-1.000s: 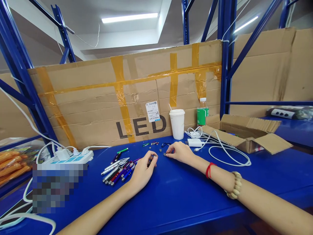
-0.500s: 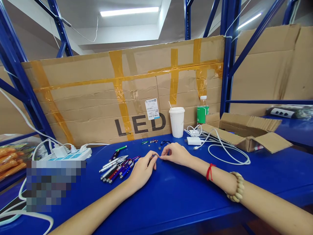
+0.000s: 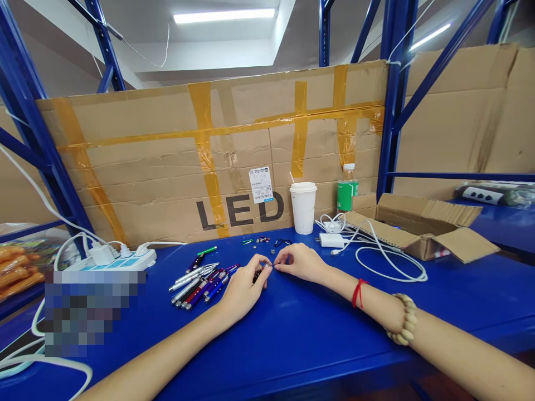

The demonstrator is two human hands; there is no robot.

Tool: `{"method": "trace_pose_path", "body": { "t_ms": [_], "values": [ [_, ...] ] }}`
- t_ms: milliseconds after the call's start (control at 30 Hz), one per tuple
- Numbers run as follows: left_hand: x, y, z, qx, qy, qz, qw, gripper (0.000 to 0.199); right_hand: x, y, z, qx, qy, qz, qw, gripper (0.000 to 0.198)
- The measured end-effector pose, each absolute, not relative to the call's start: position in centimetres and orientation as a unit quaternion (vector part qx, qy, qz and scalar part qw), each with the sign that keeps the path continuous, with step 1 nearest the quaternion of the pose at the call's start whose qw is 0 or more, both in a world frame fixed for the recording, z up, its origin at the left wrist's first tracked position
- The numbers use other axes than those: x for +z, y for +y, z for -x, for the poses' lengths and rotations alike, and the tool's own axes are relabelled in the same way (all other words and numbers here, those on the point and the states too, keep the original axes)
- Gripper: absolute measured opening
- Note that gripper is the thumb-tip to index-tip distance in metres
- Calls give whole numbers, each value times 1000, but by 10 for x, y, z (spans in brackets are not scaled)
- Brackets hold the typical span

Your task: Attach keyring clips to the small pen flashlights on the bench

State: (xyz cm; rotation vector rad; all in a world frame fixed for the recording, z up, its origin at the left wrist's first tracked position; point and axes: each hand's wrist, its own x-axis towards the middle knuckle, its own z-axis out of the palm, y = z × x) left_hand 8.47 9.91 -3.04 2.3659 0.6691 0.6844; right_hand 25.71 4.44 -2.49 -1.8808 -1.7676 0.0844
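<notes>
My left hand [image 3: 244, 284] is closed round a small dark piece [image 3: 256, 275] with a shiny metal end, mostly hidden by the fingers. My right hand [image 3: 301, 263] is in a pinch right beside that metal end; what it holds, if anything, is too small to make out. Left of my left hand lies a pile of pen-shaped metal items [image 3: 200, 287] in silver, black, red, purple and blue. A green one [image 3: 208, 251] lies behind them. Beyond my fingers are small carabiner clips [image 3: 283, 243] and a few tiny metal bits [image 3: 273, 252] on the blue tabletop [image 3: 292, 340].
A white lidded cup [image 3: 303, 209] with a straw and a green-labelled bottle [image 3: 346, 192] stand at the back. White charger cables [image 3: 393, 262] and an open cardboard box [image 3: 426, 228] lie right; a power strip [image 3: 121, 264] lies left. Taped cardboard [image 3: 150, 178] walls off the back.
The left fingers have shifted slightly, and more of the dark piece shows between them. The right hand stays pinched beside it. The view has moved a little.
</notes>
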Motion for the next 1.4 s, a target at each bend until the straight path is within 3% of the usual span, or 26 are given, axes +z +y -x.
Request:
{"method": "trace_pose_path", "body": {
  "t_ms": [367, 1400],
  "values": [
    [-30, 100, -85, 257, 241, -885, 305, 28, -29, 50, -261, 77, -690, 645, 319, 16],
    [-29, 99, -85, 255, 248, -878, 320, 31, -29, 47, -258, 54, -711, 639, 289, 18]
  ]
}}
